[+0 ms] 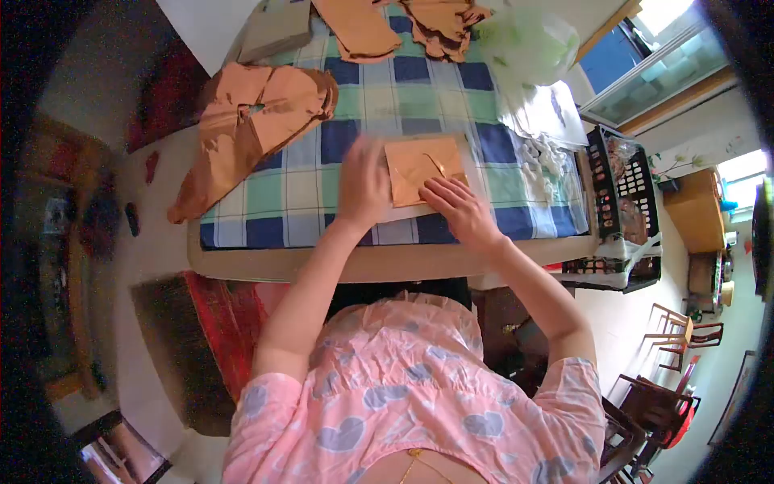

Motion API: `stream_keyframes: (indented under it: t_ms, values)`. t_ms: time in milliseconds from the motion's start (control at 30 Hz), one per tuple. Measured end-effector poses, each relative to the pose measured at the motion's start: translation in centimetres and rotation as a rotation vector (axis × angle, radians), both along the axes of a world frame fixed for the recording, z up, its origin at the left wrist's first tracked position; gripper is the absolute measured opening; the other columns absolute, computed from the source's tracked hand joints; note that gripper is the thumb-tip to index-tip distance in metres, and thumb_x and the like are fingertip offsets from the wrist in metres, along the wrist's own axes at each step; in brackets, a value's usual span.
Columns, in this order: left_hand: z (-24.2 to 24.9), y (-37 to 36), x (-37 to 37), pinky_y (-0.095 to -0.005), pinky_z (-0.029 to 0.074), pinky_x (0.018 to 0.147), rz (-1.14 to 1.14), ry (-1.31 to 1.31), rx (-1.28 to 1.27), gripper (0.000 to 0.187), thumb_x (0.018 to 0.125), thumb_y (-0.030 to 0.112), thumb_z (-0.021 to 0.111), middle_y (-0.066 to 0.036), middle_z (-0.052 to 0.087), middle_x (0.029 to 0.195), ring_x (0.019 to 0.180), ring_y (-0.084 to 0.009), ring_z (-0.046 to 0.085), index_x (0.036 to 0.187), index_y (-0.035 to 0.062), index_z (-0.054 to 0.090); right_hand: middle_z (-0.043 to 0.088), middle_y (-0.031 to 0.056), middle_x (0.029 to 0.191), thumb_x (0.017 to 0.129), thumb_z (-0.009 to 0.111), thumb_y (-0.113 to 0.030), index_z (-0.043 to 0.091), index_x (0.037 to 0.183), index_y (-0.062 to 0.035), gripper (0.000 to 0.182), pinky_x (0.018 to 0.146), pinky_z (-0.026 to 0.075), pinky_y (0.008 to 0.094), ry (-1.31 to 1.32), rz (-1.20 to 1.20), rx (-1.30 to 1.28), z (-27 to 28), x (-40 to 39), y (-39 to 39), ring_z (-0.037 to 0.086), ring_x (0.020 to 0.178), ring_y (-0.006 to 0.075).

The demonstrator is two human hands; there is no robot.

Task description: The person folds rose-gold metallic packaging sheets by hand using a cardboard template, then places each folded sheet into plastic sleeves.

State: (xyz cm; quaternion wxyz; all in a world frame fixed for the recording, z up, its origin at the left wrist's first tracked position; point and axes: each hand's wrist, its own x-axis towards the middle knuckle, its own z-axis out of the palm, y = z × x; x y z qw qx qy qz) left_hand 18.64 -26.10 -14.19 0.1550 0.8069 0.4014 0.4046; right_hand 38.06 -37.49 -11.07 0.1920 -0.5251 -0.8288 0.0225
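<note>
A shiny orange square piece [413,165] with a dark curved line on it lies on a pale flat sheet [474,159] on the checked cloth. My right hand [463,211] rests with fingers stretched out on the square's lower right part. At the square's left edge is my left hand [363,181], its fingers smeared by motion; whether it holds anything cannot be made out.
A large orange piece [250,117] lies on the checked cloth [403,85] at left. Further orange pieces [359,31] and a grey block [276,31] are at the far side. At right are a translucent plastic bag [528,44], white crumpled material [548,165] and a black crate [601,173].
</note>
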Motion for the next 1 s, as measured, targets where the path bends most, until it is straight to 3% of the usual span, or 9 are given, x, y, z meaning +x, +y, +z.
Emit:
stream_keyframes:
  t_ms: [67,267,333,433,567,667,767,933,1000]
  values:
    - [0.0,0.1,-1.8,-0.0399,0.033,0.107,0.073,-0.33,-0.15,0.045,0.082,-0.007,0.046,-0.02,0.047,0.128,0.123,-0.0341,0.045,0.126,0.0044,0.047,0.053,0.0141,0.132,0.07,0.053,0.005,0.051,0.13,-0.0067,0.061,0.105,0.039,0.0434,0.062,-0.072,0.029,-0.4,0.2,0.6,0.048,0.124,0.0322]
    - [-1.8,-1.6,1.1,-0.0371,0.04,0.101,-0.131,-1.022,-1.068,0.038,0.089,0.006,0.054,-0.012,0.053,0.122,0.113,-0.0254,0.054,0.127,0.0051,0.047,0.059,0.0144,0.124,0.071,0.052,0.011,0.056,0.125,-0.0078,0.057,0.098,0.045,0.0404,0.146,-0.153,0.089,3.2,-0.5,2.5,0.056,0.115,0.0323]
    - [-9.3,1.1,4.5,-0.0384,0.045,0.098,-0.216,-0.925,-0.846,0.041,0.088,0.021,0.06,-0.01,0.054,0.122,0.113,-0.0221,0.054,0.125,0.008,0.049,0.059,0.0142,0.123,0.073,0.051,0.011,0.057,0.124,-0.0083,0.055,0.097,0.046,0.0405,0.173,-0.157,0.059,3.9,-1.1,2.7,0.056,0.113,0.0327]
    - [-8.1,3.1,7.4,-0.0387,0.044,0.098,-0.296,-1.062,-0.995,0.045,0.091,0.031,0.058,-0.009,0.055,0.12,0.111,-0.0219,0.054,0.13,0.0121,0.044,0.059,0.0136,0.124,0.075,0.049,0.012,0.057,0.124,-0.0093,0.054,0.095,0.047,0.0406,0.21,-0.162,0.021,4.4,-1.7,3.2,0.056,0.112,0.033]
    - [-5.6,4.6,9.5,-0.0364,0.048,0.093,-0.549,-1.884,-1.243,0.044,0.094,0.034,0.052,-0.007,0.055,0.119,0.107,-0.0215,0.056,0.132,0.0146,0.042,0.059,0.0128,0.123,0.076,0.048,0.012,0.058,0.123,-0.0091,0.052,0.093,0.048,0.0403,0.243,-0.167,-0.002,5.4,-2.1,3.5,0.057,0.112,0.0325]
    - [-7.6,5.9,10.3,-0.0334,0.053,0.083,-0.731,-1.722,-1.134,0.039,0.096,0.03,0.051,-0.005,0.055,0.118,0.101,-0.0189,0.059,0.131,0.0153,0.043,0.06,0.0125,0.122,0.077,0.049,0.012,0.059,0.122,-0.0095,0.051,0.091,0.049,0.0399,0.225,-0.173,0.035,4.2,-1.8,4.0,0.058,0.11,0.0324]
    - [-0.3,1.6,7.2,-0.0317,0.056,0.077,-0.357,-1.214,-1.296,0.037,0.096,0.029,0.05,-0.004,0.056,0.118,0.099,-0.0175,0.061,0.129,0.0138,0.043,0.061,0.0125,0.121,0.078,0.049,0.011,0.059,0.122,-0.01,0.05,0.089,0.05,0.0397,0.227,-0.192,0.072,3.4,-1.6,4.4,0.059,0.107,0.033]
    - [-1.8,1.6,7.4,-0.0353,0.059,0.071,-0.317,-1.358,-1.258,0.041,0.093,0.041,0.056,-0.01,0.062,0.107,0.091,-0.0234,0.065,0.119,0.011,0.05,0.062,0.015,0.117,0.08,0.049,0.011,0.06,0.121,-0.0098,0.047,0.085,0.051,0.0404,0.253,-0.253,0.04,4.1,-1.7,4.6,0.06,0.104,0.0354]
    - [-1.5,1.9,6.4,-0.0318,0.058,0.073,-0.349,-1.445,-1.271,0.036,0.093,0.029,0.054,-0.01,0.062,0.108,0.094,-0.0219,0.065,0.123,0.0087,0.048,0.063,0.0165,0.115,0.08,0.049,0.011,0.06,0.121,-0.0093,0.046,0.084,0.052,0.0404,0.264,-0.267,0.03,4.1,-1.5,4.7,0.061,0.103,0.0363]
